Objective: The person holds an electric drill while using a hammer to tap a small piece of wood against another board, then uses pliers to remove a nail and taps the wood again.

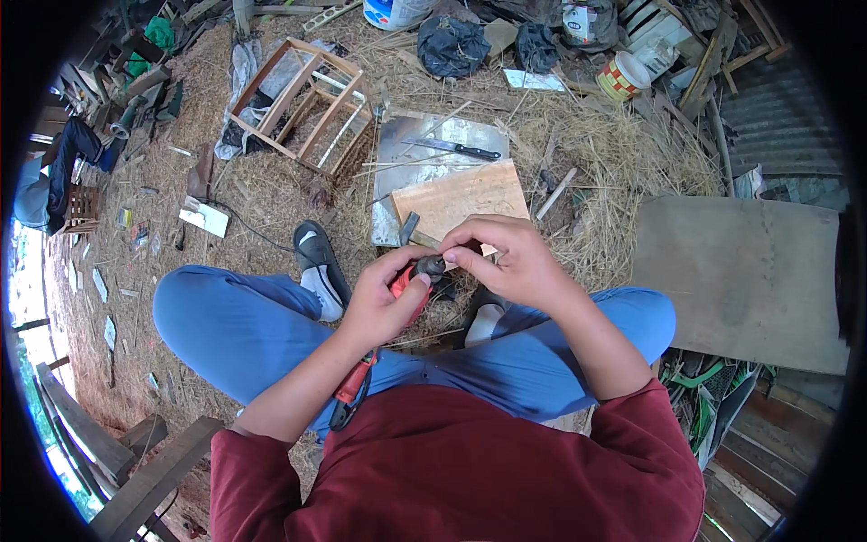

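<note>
- The left hand [384,296] grasps one red power tool [402,282]; the right hand's [508,257] thumb and forefinger close at the tool's dark head [431,266], and whether they pinch a small part cannot be told.
- The tool sits near, between the two bent knees.
- Just beyond, one wooden board [465,197] overlaps one metal sheet [397,144].
- One black-handled knife [459,149] lies on the sheet, farther than the board.
- Farther left: one wooden frame [332,124].
- Far: two black bags [452,47].
- Far right: one yellow-and-red bucket [621,77].
</note>
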`<control>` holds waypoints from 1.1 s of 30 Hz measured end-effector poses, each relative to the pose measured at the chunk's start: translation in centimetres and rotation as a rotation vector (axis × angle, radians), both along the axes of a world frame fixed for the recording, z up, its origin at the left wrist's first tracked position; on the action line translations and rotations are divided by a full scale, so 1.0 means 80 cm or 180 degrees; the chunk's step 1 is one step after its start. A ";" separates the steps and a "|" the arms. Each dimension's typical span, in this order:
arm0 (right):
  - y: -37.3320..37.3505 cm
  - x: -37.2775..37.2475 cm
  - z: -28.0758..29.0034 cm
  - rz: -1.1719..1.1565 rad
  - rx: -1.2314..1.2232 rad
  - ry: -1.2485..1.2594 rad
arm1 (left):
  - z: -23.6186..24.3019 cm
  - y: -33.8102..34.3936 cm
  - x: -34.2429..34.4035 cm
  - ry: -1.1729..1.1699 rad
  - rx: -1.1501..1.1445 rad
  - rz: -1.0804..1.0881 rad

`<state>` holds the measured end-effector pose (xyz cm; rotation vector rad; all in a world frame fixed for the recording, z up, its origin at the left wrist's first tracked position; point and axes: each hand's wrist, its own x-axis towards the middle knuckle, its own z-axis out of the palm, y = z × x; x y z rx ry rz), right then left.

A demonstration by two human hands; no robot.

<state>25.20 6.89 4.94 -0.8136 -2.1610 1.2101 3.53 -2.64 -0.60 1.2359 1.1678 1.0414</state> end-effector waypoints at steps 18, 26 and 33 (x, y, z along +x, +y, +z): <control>0.004 0.000 0.001 0.0082 0.0024 -0.0066 | -0.001 0.002 0.002 0.0018 0.0051 0.0018; 0.007 0.000 -0.001 0.0120 0.0043 -0.0058 | 0.001 0.003 0.001 -0.0034 0.0046 0.0010; 0.008 0.000 0.005 0.0012 0.0099 -0.0054 | 0.001 0.004 0.001 -0.0030 -0.0014 -0.0002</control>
